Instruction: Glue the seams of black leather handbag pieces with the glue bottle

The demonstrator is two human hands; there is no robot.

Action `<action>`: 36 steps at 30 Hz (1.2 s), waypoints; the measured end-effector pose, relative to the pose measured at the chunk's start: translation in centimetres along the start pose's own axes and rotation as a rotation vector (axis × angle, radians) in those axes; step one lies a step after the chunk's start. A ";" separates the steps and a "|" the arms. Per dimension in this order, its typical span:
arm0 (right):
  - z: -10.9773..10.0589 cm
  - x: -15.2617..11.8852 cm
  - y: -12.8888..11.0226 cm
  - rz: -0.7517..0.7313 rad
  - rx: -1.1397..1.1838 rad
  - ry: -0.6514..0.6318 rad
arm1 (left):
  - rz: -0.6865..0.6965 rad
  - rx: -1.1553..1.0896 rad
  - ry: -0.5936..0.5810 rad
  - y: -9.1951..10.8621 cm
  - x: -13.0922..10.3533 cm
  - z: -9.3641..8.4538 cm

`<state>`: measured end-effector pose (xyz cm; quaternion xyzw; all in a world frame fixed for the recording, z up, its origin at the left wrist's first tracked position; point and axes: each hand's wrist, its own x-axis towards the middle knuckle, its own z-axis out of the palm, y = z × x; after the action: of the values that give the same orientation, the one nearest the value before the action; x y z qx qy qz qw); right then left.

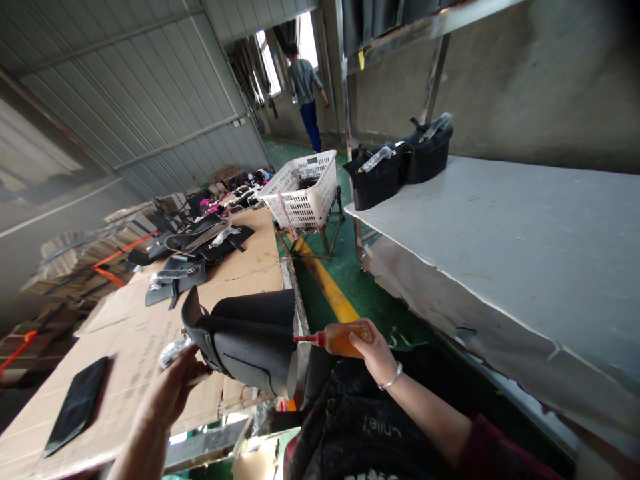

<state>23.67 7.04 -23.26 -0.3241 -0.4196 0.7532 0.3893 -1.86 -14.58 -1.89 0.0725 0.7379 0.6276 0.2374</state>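
A black leather handbag body [255, 347] lies on its side at the table's edge, its open end facing right. My left hand [175, 383] is closed on its left end, by a metal clasp wrapped in clear plastic [173, 351]; the fingertips are partly hidden. My right hand [376, 355], with a bracelet at the wrist, is wrapped round a squeeze bottle [345, 339] of amber liquid. The bottle lies nearly level, and its red nozzle [307, 339] points left at the rim of the bag's open end. Whether the tip touches the leather I cannot tell.
Cardboard [135, 347] covers the table, with black bag pieces [200, 250] and a flat black panel [77, 403] on it. A white plastic basket [303, 200] stands beyond. Finished-looking black bags [377, 177] sit on the grey table [525, 247]. A person [305, 93] is far back.
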 end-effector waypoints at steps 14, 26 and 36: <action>0.1 0.0 -0.3 -0.006 -0.004 0.034 | -0.062 -0.032 0.066 0.9 -0.8 1.3; -0.9 -1.9 -0.2 0.043 0.000 -0.074 | -0.112 -0.046 0.112 0.8 -1.0 1.3; -0.9 -2.1 -1.9 -0.134 -0.190 -0.077 | -0.115 -0.062 0.128 1.2 -1.5 1.7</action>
<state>25.98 6.25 -21.67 -0.3015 -0.5244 0.6942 0.3900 0.02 -13.40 -0.53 -0.0176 0.7349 0.6386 0.2275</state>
